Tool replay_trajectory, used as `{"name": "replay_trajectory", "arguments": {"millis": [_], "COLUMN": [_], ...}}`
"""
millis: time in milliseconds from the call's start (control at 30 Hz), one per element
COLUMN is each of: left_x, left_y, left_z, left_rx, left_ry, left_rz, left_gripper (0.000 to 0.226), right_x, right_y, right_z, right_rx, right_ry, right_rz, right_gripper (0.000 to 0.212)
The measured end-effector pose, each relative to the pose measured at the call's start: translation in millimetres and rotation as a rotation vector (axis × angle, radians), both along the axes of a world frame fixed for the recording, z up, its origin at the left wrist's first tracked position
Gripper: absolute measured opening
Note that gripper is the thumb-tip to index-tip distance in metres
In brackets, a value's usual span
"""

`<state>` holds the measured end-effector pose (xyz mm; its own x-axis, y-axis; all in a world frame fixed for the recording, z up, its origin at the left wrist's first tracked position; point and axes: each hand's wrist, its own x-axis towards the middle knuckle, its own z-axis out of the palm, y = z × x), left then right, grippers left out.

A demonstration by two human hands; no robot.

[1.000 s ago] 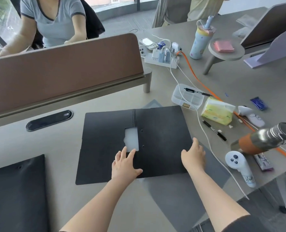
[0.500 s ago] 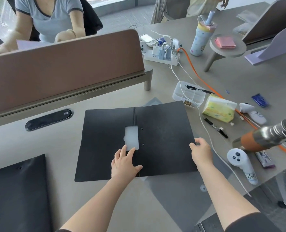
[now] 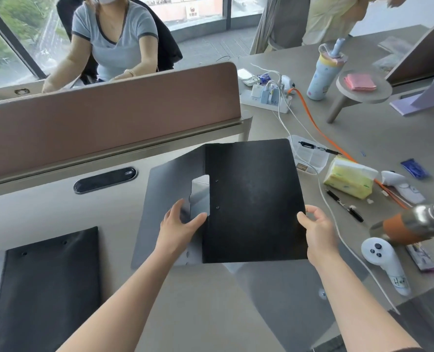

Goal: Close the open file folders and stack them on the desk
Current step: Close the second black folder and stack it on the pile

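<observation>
A black file folder [image 3: 251, 199] sits half-folded on the tabletop [image 3: 211, 301]. The right hand [image 3: 317, 229] pinches the right cover's outer edge and holds that cover raised. The left hand [image 3: 178, 227] rests with its fingers spread on the left cover near the spine. A second black folder [image 3: 46, 283] lies closed at the near left. A white controller [image 3: 383, 262] lies right of the right hand.
</observation>
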<state>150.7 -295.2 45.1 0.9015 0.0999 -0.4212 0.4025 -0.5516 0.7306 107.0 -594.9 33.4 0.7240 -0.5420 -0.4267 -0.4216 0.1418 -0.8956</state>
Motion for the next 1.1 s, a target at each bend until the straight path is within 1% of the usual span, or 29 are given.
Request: {"name": "replay_trajectory", "arguments": {"millis": [133,267,333,433,500,567,600,667,900,1000,1100], "left_x": [0.2,-5.3,-8.7,-13.9,-17.6,-23.0,-25.3,-29.1,-45.6,-50.6,-54.2], "left_y": [11.1,30.5,39.6,51.9,58.7,63.5,65.3,70.1,77.3,78.1,79.0], "left_z": [26.7,56.4,70.4,85.3,89.5,92.1,91.9,86.8,68.5,60.2,54.4], "left_rx": [-0.147,-0.243,-0.308,-0.478,-0.528,-0.533,-0.543,-0.569,-0.642,-0.658,-0.659], "left_ry": [0.018,-0.006,-0.025,-0.036,-0.054,-0.080,-0.083,-0.076,-0.028,-0.010,0.014], "left_rz": [0.034,0.068,0.070,0.075,0.079,0.088,0.105,0.143,0.254,0.265,0.274], "left_gripper": [0.084,0.095,0.093,0.087,0.074,0.059,0.055,0.050,0.031,0.031,0.029], "right_x": [2.3,9.4,13.1,17.1,18.4,18.5,18.5,17.9,13.4,11.3,9.1], "right_y": [18.6,42.6,56.1,75.9,88.5,99.9,104.3,111.3,126.8,129.2,130.4], "right_z": [12.7,24.3,30.8,40.0,44.5,47.8,48.4,49.1,32.3,25.2,17.8], "right_rx": [0.198,0.302,0.352,0.392,0.383,0.377,0.380,0.365,0.199,0.131,0.106], "right_ry": [-0.101,-0.158,-0.174,-0.193,-0.194,-0.195,-0.193,-0.185,-0.135,-0.099,-0.069], "right_rz": [0.021,0.066,0.102,0.157,0.196,0.217,0.220,0.227,0.227,0.229,0.248], "right_gripper": [0.017,0.016,0.016,0.016,0.016,0.017,0.017,0.016,0.015,0.012,0.009]}}
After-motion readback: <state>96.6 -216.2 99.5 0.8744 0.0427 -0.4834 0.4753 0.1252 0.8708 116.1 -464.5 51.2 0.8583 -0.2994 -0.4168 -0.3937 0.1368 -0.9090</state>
